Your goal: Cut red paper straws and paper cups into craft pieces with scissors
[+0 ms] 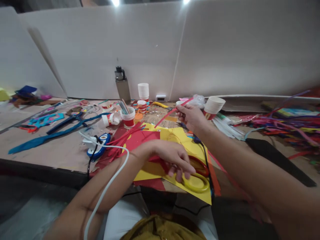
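My right hand (191, 116) pinches a thin red paper strip (165, 116), lifted over the back part of the paper pile. Lower down, my left hand (172, 158) hangs with loosely bent fingers spread apart, holding nothing that I can see. Its fingertips are beside scissors (198, 185) with yellow and red handles; whether they touch is unclear, and the blades cannot be made out. Yellow paper (155, 171) and red paper (142, 136) lie beneath my left arm. More red strips (122, 140) are bunched to the left.
A white cable (110, 181) crosses my left forearm from a blue power strip (98, 146). Paper cups (128, 118) and a bottle (122, 86) stand toward the back. Cup stacks (213, 105) and a heap of coloured strips (292, 126) are at right. A white partition (150, 43) rises behind.
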The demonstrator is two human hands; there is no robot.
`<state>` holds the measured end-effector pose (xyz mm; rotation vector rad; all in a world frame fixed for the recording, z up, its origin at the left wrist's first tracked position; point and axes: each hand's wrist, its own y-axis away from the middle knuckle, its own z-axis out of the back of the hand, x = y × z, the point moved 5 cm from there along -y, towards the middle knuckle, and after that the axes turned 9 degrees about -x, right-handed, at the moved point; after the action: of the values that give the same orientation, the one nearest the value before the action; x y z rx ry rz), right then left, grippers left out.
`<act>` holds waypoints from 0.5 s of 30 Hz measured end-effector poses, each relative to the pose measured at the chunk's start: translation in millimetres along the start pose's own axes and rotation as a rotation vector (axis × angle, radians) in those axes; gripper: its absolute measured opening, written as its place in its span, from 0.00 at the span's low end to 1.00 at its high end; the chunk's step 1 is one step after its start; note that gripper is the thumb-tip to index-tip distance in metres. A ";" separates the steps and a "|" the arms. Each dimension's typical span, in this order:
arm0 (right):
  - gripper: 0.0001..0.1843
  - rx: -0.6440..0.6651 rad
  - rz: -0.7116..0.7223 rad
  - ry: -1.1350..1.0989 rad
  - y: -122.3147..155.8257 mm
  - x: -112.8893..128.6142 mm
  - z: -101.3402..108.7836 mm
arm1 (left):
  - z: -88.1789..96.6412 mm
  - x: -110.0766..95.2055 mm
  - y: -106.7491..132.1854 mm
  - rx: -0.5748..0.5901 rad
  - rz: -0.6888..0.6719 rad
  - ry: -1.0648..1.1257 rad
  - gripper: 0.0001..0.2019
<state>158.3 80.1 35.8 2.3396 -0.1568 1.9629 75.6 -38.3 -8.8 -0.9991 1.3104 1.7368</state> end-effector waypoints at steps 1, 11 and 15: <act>0.08 0.030 -0.025 -0.004 3.5 -4.7 -11.1 | -6.2 -2.5 -8.0 0.025 -0.037 -0.024 0.19; 0.06 0.350 -0.173 0.236 36.7 -58.2 -105.0 | -18.3 5.2 -24.1 0.096 -0.115 0.004 0.14; 0.07 0.438 -0.169 0.308 38.1 -69.6 -118.0 | -18.8 8.3 -24.1 0.106 -0.125 0.022 0.15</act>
<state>26.1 59.4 -12.4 2.1308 0.5227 2.4235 96.3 -50.6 -29.4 -1.0196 1.3118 1.5506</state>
